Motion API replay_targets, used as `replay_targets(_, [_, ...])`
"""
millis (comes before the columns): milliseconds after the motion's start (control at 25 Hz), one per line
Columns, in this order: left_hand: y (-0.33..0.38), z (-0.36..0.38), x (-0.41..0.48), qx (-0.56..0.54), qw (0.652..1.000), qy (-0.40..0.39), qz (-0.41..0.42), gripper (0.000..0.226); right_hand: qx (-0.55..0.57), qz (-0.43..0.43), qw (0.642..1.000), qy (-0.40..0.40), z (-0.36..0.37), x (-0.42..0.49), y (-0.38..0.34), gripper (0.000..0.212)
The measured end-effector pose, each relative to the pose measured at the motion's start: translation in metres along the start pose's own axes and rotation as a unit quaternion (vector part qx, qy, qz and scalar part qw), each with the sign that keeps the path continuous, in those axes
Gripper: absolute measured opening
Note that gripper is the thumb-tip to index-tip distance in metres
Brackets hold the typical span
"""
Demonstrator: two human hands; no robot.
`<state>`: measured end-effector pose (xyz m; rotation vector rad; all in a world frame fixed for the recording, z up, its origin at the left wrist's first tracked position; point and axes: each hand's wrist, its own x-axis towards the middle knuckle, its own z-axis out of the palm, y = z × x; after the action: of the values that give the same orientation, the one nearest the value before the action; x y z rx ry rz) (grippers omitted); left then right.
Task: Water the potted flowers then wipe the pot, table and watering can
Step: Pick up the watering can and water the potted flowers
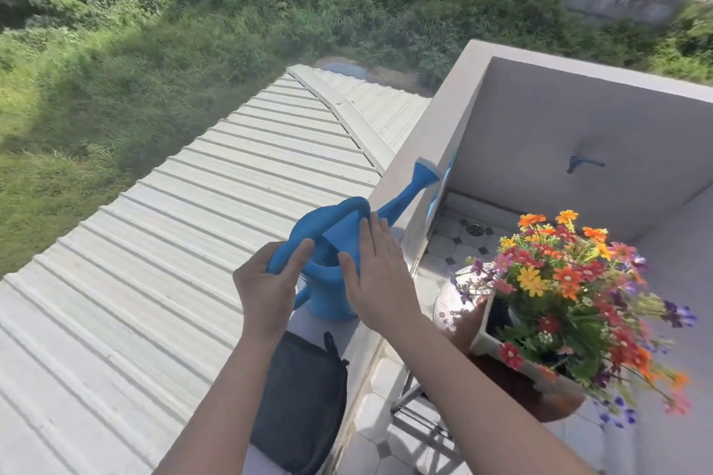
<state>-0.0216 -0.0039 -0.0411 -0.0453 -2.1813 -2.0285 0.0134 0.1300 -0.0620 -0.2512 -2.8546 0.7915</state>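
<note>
Looks like a home balcony: low parapet, tiled floor with a drain, wall tap, metal roof and greenery below.

Bright, hard daylight throughout. The corrugated roof is near overexposed, its ribs marked by thin dark shadow lines. Sun strikes from the upper left: the inner face of the parapet wall lies in even shade, and the flowers throw broken shadows onto the small round counter beneath them. Wide-angle distortion bends straight lines toward the frame edges. Motion blur smears the flowers at lower right and the greenery at far left.
</note>
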Motion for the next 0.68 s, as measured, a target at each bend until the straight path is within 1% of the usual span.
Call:
replay_targets(120, [0.024, 0.0, 0.005, -0.018, 1.0, -0.018, 0.016, 0.037, 0.026, 0.003, 0.999, 0.038, -0.025, -0.006, -0.011, 0.083])
replay_targets(280, [0.083, 0.009, 0.013, -0.033, 0.994, -0.077, 0.075, 0.033, 0.032, 0.006, 0.99, 0.136, -0.071, -0.023, -0.031, 0.083])
replay_targets(360, [0.108, 0.018, 0.018, -0.034, 0.989, -0.11, 0.095, 0.034, 0.008, -0.001, 0.985, 0.17, -0.088, -0.031, -0.035, 0.081])
replay_targets(480, [0.133, 0.033, 0.015, -0.038, 0.981, -0.15, 0.116, 0.023, -0.029, -0.009, 0.975, 0.22, -0.106, -0.046, -0.029, 0.077])
replay_targets(560, [0.147, 0.043, 0.006, -0.031, 0.976, -0.169, 0.136, 0.017, -0.028, -0.007, 0.973, 0.229, -0.12, -0.055, -0.025, 0.079])
replay_targets(680, [0.165, 0.056, -0.006, 0.0, 0.967, -0.193, 0.168, 0.016, 0.004, 0.007, 0.979, 0.204, -0.134, -0.063, -0.018, 0.085])
